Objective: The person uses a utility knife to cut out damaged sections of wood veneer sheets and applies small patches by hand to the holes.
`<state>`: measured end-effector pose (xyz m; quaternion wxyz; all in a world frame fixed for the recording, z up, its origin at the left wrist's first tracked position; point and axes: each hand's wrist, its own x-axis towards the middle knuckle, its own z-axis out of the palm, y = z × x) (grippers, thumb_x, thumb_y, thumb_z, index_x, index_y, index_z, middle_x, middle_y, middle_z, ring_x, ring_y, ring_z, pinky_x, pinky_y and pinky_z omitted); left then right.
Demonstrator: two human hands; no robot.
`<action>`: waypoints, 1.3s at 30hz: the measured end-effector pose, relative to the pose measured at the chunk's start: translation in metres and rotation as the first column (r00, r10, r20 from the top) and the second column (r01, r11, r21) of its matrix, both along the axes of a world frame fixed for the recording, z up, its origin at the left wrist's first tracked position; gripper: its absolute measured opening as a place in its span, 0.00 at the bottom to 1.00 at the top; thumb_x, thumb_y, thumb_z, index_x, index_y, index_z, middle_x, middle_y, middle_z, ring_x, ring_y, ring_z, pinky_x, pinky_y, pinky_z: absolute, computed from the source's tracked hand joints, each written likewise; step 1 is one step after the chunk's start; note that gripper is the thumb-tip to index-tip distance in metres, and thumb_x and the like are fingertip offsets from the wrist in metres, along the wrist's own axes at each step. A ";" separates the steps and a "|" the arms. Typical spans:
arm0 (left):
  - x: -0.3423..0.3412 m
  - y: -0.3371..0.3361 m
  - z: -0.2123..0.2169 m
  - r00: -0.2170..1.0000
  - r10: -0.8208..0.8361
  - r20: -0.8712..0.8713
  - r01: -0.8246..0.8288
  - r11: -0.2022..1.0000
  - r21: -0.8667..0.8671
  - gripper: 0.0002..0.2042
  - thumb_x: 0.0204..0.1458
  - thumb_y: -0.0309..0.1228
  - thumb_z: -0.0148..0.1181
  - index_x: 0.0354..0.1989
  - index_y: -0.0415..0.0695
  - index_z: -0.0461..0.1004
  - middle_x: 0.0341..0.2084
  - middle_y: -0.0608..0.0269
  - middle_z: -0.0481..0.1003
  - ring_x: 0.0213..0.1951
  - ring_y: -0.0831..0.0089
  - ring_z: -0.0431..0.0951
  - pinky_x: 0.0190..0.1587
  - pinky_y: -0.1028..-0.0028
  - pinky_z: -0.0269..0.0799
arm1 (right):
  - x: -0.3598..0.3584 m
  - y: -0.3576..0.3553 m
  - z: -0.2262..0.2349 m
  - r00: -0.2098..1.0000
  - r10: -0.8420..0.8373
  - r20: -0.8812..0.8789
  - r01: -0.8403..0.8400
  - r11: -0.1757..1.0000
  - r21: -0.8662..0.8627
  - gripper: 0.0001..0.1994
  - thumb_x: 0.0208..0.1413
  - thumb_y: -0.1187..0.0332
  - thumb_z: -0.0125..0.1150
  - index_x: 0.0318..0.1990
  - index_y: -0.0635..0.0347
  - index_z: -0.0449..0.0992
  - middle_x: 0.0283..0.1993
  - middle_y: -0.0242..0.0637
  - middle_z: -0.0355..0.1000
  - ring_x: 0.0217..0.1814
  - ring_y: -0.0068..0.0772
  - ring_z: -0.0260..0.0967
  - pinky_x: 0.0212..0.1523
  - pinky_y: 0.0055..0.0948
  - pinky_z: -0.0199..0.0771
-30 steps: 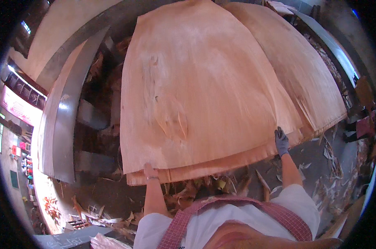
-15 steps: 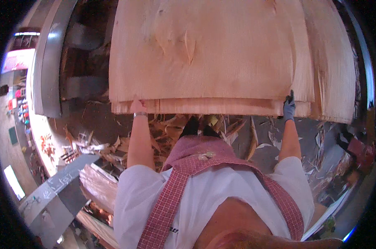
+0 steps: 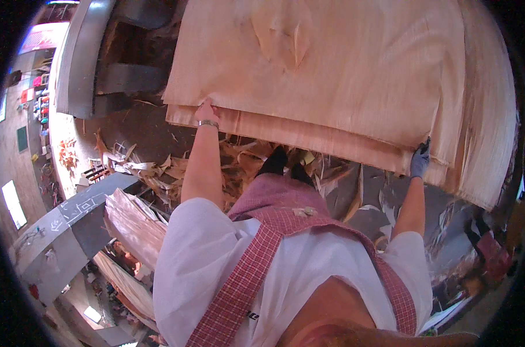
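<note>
A large pale wood veneer sheet (image 3: 343, 75) lies before me, with a raised split near its far middle. Its near edge is pinched by my left hand (image 3: 207, 111), which is bare, with a metal band at the wrist. My right hand (image 3: 420, 160), in a grey glove with dark fingertips, grips the same edge near the right corner. Under this sheet, a second veneer sheet (image 3: 309, 134) shows as a strip along the front. More veneer (image 3: 488, 127) extends beyond the right corner. The fingertips under the edge are hidden.
Veneer scraps (image 3: 239, 168) litter the floor around my feet. Grey metal beams (image 3: 80, 69) stand at the left. A grey metal frame (image 3: 80, 208) with chalk marks and stacked veneer pieces (image 3: 132, 225) are at the lower left. Another person in red (image 3: 494, 254) is at the far right.
My view has turned, so the sheets' near edge now slants down to the right. Both hands keep hold of the top sheet's edge; the left now appears higher, the right lower.
</note>
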<state>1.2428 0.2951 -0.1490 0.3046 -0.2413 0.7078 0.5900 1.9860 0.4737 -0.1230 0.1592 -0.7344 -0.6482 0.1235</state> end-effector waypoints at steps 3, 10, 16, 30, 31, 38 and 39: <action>-0.010 -0.025 -0.011 1.000 0.014 0.019 -0.014 1.000 -0.007 0.10 0.47 0.31 0.68 0.26 0.45 0.70 0.18 0.66 0.68 0.20 0.73 0.68 0.21 0.73 0.66 | -0.016 -0.002 0.004 0.997 -0.072 0.013 0.073 0.987 -0.144 0.24 0.67 0.57 0.38 0.68 0.51 0.56 0.66 0.46 0.61 0.61 0.57 0.63 0.54 0.46 0.67; 0.019 0.022 0.038 0.991 -0.033 -0.130 0.020 0.995 -0.102 0.13 0.51 0.40 0.66 0.30 0.44 0.71 0.24 0.61 0.74 0.26 0.70 0.74 0.22 0.69 0.69 | -0.001 -0.016 -0.016 0.996 -0.094 0.004 0.094 0.993 -0.074 0.24 0.67 0.58 0.39 0.69 0.47 0.55 0.65 0.45 0.62 0.61 0.55 0.64 0.54 0.45 0.68; -0.091 -0.025 0.007 0.945 -0.052 -0.324 0.089 0.991 0.097 0.21 0.55 0.47 0.59 0.46 0.41 0.70 0.38 0.61 0.75 0.37 0.67 0.76 0.27 0.67 0.71 | -0.009 -0.013 -0.016 0.997 -0.073 -0.034 0.070 0.994 -0.090 0.25 0.66 0.59 0.41 0.69 0.49 0.54 0.65 0.45 0.62 0.60 0.52 0.66 0.54 0.40 0.68; -0.159 -0.046 -0.024 0.894 -0.384 -0.229 0.326 0.910 -0.256 0.33 0.54 0.47 0.58 0.60 0.33 0.61 0.54 0.47 0.69 0.51 0.54 0.71 0.53 0.53 0.69 | 0.008 -0.012 -0.047 0.997 -0.043 0.063 0.052 0.989 -0.136 0.27 0.65 0.57 0.38 0.71 0.50 0.50 0.66 0.47 0.60 0.59 0.56 0.65 0.52 0.47 0.68; -0.146 -0.030 -0.008 0.947 -0.285 -0.145 0.220 0.910 -0.350 0.32 0.52 0.48 0.60 0.56 0.32 0.66 0.49 0.51 0.72 0.45 0.56 0.73 0.48 0.56 0.71 | 0.008 -0.016 -0.046 0.991 0.008 0.133 -0.006 1.000 -0.018 0.27 0.65 0.56 0.40 0.71 0.44 0.49 0.62 0.50 0.65 0.55 0.59 0.67 0.50 0.50 0.69; 0.158 0.031 0.097 -0.686 -0.727 0.001 0.229 -0.218 -0.949 0.34 0.49 0.57 0.56 0.66 0.61 0.59 0.68 0.51 0.50 0.68 0.51 0.47 0.65 0.42 0.37 | -0.031 -0.007 -0.019 0.944 -0.293 0.152 0.322 0.916 -0.237 0.25 0.64 0.50 0.40 0.69 0.32 0.53 0.49 0.57 0.72 0.48 0.62 0.71 0.46 0.53 0.70; 0.175 0.043 0.087 -0.785 -0.616 0.069 0.166 -0.317 -0.934 0.35 0.49 0.58 0.56 0.67 0.66 0.58 0.70 0.52 0.46 0.71 0.51 0.43 0.67 0.39 0.31 | -0.034 -0.005 -0.019 0.945 -0.293 0.144 0.320 0.919 -0.232 0.25 0.64 0.50 0.40 0.69 0.32 0.53 0.49 0.57 0.72 0.48 0.62 0.71 0.46 0.53 0.70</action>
